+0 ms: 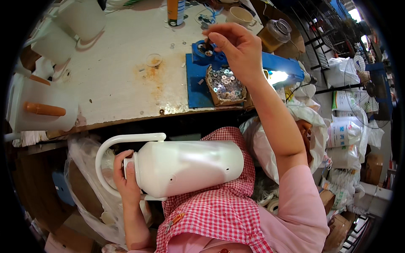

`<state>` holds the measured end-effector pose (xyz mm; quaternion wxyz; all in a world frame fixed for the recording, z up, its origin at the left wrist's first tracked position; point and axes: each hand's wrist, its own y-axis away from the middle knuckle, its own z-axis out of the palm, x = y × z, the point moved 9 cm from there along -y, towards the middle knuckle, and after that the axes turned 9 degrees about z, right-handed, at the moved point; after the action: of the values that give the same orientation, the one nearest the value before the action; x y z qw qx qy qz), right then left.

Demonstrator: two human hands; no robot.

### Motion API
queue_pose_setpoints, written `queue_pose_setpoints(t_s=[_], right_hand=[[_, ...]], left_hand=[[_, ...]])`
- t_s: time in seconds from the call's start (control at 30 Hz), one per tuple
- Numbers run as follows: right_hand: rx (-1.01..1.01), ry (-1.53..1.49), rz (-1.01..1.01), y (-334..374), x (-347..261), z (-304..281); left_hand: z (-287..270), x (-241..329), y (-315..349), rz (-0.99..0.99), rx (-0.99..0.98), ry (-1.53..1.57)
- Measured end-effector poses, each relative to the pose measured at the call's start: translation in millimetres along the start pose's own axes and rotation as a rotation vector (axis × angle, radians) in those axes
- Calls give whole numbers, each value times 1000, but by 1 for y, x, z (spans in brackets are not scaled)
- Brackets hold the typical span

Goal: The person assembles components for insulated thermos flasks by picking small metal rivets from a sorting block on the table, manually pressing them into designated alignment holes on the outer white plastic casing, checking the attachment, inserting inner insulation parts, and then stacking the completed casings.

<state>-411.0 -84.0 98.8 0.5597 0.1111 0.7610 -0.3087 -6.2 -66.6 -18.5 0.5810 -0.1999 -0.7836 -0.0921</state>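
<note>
White glossy jug with arched handle

1 beige mug, 1 fan

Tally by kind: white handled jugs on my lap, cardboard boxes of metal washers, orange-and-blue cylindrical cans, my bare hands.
White handled jug: 1
Cardboard box of metal washers: 1
Orange-and-blue cylindrical can: 1
Bare left hand, bare right hand: 2
Total: 5

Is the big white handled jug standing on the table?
No, the big white handled jug lies sideways across the red-and-white checked apron.
</note>
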Motion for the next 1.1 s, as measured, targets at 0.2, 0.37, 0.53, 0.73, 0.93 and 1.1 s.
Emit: queue_pose_setpoints(t_s=[0.2,0.37,0.53,0.73,0.93,1.1], right_hand=[[-66,252,247,78,40,-39],[-301,704,280,84,90,-31],[-394,789,236,85,101,-18],[-307,657,306,87,73,-30],[135,33,-141,40,-25,-47],[108,244,-577,13,-53,-17]], left_hand=[[0,4,-1,8,26,18],[5,8,-7,-19,10,28],[4,10,-4,-15,20,6],[2,8,-5,2,20,9],[2,9,-7,20,16,-22],[2,9,-2,0,32,3]])
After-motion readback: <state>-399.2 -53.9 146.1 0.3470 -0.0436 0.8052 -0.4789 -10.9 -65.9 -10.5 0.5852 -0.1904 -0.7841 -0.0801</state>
